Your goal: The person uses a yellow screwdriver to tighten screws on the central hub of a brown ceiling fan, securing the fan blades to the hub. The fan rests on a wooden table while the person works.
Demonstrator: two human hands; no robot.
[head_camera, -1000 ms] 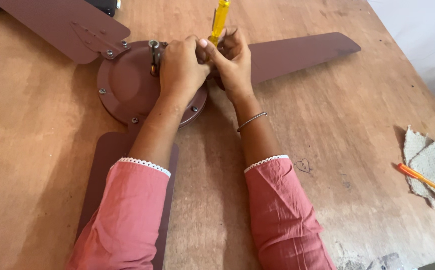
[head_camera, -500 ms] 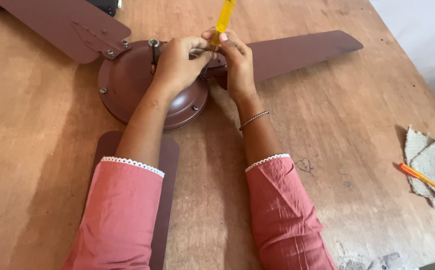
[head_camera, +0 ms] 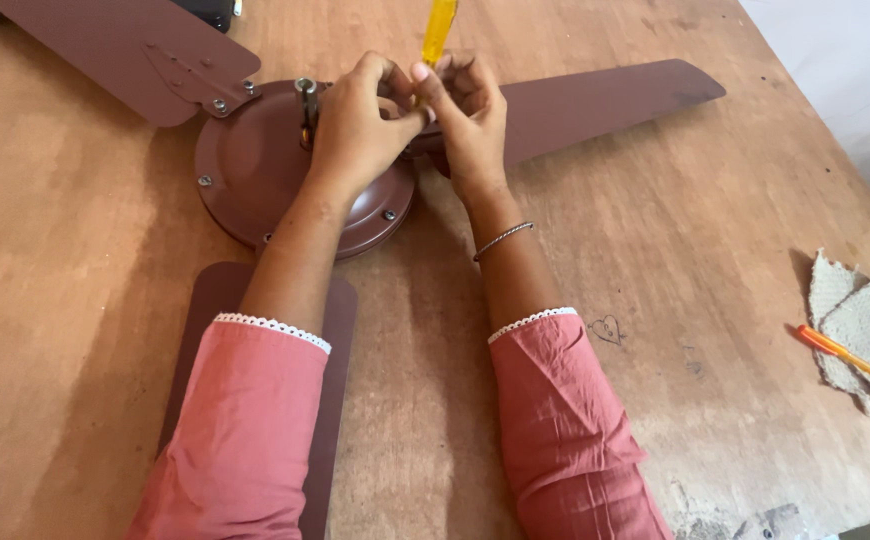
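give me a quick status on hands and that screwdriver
Both hands closed on yellow screwdriver, upright at fan hub edge. Nothing blocking.

A fan hub (head_camera: 275, 180) is set on the table (head_camera: 655, 250). Both hands, left hand (head_camera: 360, 125) and right hand (head_camera: 470, 115), are placed at the hub's right edge. A cloth (head_camera: 850, 320) and pen (head_camera: 845, 360) are laid far right of the hub.

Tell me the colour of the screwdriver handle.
Translucent yellow screwdriver handle, seen in the head view.
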